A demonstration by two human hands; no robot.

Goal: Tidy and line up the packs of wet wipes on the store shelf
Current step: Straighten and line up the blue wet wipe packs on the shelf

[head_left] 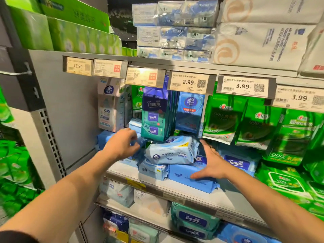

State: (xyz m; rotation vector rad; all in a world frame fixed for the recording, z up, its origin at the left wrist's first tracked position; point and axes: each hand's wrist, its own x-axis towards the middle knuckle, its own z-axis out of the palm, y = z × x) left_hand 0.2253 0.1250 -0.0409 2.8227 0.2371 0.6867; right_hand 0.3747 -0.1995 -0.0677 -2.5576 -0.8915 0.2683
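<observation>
A light blue Vinda wipes pack (171, 150) lies tilted on top of other packs in the middle of the shelf (206, 195). Under it sit a smaller pale blue pack (152, 171) and a blue Tempo pack (191, 179) near the shelf's front edge. My left hand (122, 143) reaches in just left of the Vinda pack, fingers curled against blue packs (105, 137) at the left; whether it grips one is unclear. My right hand (213, 160) is flat and open, fingers spread, hovering over the Tempo pack to the right of the Vinda pack.
Hanging packs fill the space above: a white Vinda pack (109, 106), a Tempo multipack (154, 114), a blue Vinda sachet (190, 111) and green packs (222, 118). Price tags (189, 83) line the upper shelf edge. More green packs (287, 181) crowd the right; lower shelves hold more wipes (194, 220).
</observation>
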